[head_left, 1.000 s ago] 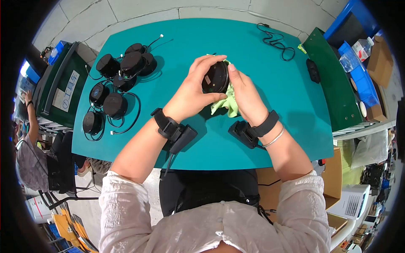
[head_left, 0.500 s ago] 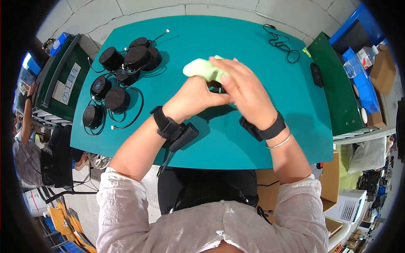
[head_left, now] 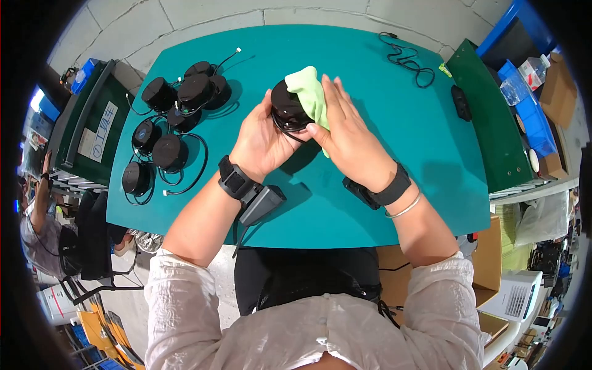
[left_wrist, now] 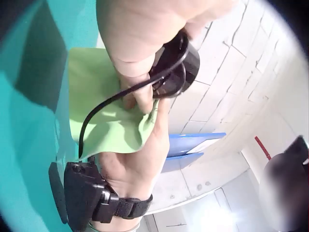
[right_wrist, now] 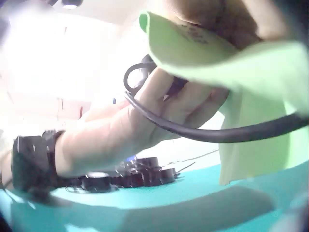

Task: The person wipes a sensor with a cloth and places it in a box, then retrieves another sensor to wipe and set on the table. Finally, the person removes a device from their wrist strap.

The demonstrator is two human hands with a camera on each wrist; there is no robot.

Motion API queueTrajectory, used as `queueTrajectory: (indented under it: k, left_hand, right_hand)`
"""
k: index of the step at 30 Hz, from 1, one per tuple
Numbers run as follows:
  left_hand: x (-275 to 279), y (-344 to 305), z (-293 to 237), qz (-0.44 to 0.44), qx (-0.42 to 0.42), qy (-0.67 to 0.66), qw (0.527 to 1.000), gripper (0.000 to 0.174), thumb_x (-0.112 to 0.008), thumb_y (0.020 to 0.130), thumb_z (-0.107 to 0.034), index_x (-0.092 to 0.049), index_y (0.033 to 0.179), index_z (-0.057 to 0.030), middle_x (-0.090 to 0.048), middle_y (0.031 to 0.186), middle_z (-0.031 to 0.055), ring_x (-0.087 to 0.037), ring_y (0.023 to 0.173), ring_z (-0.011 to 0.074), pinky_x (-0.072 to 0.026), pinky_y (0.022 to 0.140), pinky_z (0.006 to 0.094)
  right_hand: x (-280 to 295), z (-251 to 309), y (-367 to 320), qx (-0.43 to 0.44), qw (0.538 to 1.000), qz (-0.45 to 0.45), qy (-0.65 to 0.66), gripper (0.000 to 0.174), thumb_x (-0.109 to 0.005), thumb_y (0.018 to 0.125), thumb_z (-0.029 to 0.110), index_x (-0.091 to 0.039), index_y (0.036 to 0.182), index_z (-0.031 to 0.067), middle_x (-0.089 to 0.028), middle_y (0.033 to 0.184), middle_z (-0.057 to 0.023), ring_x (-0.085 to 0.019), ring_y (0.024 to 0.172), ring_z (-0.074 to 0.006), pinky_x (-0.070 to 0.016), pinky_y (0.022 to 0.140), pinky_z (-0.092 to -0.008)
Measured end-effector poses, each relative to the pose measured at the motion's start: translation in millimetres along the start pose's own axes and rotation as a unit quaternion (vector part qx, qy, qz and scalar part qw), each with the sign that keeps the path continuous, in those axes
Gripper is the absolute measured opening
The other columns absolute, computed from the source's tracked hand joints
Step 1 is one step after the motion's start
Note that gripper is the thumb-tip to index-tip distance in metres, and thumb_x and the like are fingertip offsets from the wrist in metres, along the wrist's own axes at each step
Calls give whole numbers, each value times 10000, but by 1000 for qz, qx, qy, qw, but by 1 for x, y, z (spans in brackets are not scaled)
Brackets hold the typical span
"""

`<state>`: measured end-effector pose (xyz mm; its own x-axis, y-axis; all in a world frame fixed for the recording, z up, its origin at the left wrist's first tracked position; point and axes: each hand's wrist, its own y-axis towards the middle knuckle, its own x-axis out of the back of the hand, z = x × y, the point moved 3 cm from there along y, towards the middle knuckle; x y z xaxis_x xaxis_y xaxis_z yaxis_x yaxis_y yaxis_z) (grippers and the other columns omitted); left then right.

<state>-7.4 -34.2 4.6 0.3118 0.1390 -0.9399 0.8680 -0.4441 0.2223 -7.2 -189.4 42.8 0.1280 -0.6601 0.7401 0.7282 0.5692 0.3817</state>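
Note:
In the head view a round black device (head_left: 287,106) with a dark cable is held above the table by the left hand (head_left: 264,140), whose fingers curl round its side and underside. The right hand (head_left: 353,143) pinches a light green cloth (head_left: 308,92) against the device's right side, and the cloth drapes over part of its top. The left wrist view shows the cable looping down past the cloth (left_wrist: 106,111) from the device (left_wrist: 190,63). In the right wrist view the cloth (right_wrist: 260,145) hides most of the device, with the left hand (right_wrist: 140,116) behind it.
Several black round devices (head_left: 169,153) with cables lie on the left of the green table (head_left: 382,216). A coiled black cable (head_left: 407,61) and a small black object (head_left: 460,103) are at the right. Storage units (head_left: 92,132) flank the table; another person (head_left: 46,237) is at far left.
The device has turned in the left hand, and its glossy dark side and cable now show. The left hand has opened wider beneath it. The cloth has moved from over the left hand to the device's right side.

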Motion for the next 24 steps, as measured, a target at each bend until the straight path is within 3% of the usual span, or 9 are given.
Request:
queueTrajectory:
  k: [3,6,7,11,12,15,18,20,24]
  left_hand:
    - [-7,0,2,-157,-50,80,983,513,-227,1051,-380,-422,1363,-23,-500,1363,140,-502,1240,290,-432,1043,432]
    - [-20,-2,5,-186,-71,101,975,528,-239,1046,-408,-430,1366,-34,-499,1370,127,-488,1254,285,-408,1062,433]
    - [-15,-3,3,-44,-38,-33,998,573,-286,1024,-478,-438,1366,-44,-494,1378,124,-484,1259,282,-385,1081,435]
    - [-31,-4,7,-96,-58,28,993,652,-399,965,-570,-475,1337,-39,-518,1360,123,-495,1246,275,-414,1032,446]
    - [-33,-2,4,-23,-47,22,998,609,-414,978,-529,-487,1322,-31,-542,1334,122,-516,1223,275,-433,995,448]
    - [-31,2,9,-48,-64,62,995,533,-438,991,-464,-501,1305,-38,-561,1310,121,-540,1190,277,-444,989,452]
    - [-21,2,4,-129,-138,82,979,464,-449,1002,-409,-514,1293,-54,-577,1281,119,-552,1169,279,-444,1001,444]
    - [-5,-2,-1,-90,-92,36,991,444,-452,1004,-398,-517,1278,-55,-585,1252,119,-552,1162,281,-441,1020,423]
    - [-23,-5,4,-84,-52,61,993,448,-444,1002,-427,-540,1231,-54,-597,1213,96,-571,1125,252,-456,1005,411]
  right_hand:
    - [-1,14,-1,92,989,-53,-103,762,-591,918,247,-173,1457,-93,-232,1505,-285,-259,1387,-452,-263,1140,-478]
    - [1,30,-2,131,987,-60,-74,810,-620,891,196,-129,1490,-40,-194,1531,-256,-210,1419,-411,-258,1137,-496]
    - [1,36,-3,144,981,-63,-117,811,-621,885,177,-126,1493,-32,-213,1528,-247,-237,1407,-410,-281,1129,-483]
    - [5,33,0,102,982,-106,-118,811,-619,874,151,-130,1501,-5,-276,1508,-229,-323,1367,-403,-350,1093,-440]
    - [6,31,-1,102,982,-106,-118,811,-619,874,151,-130,1501,-5,-276,1508,-229,-323,1367,-403,-350,1093,-440]
    - [2,18,-4,11,994,-83,-75,762,-617,857,133,-197,1468,-44,-300,1494,-233,-342,1352,-402,-329,1119,-399]
    - [-4,27,-1,83,989,-106,-64,685,-591,860,125,-276,1441,-53,-337,1479,-217,-332,1366,-388,-323,1123,-407]
    - [-9,44,-5,225,957,-2,-181,579,-553,869,118,-379,1388,-66,-345,1480,-207,-304,1387,-382,-312,1131,-419]
    - [-4,41,-4,242,959,6,-149,523,-580,826,51,-489,1338,-7,-388,1482,-127,-307,1403,-336,-345,1105,-436]
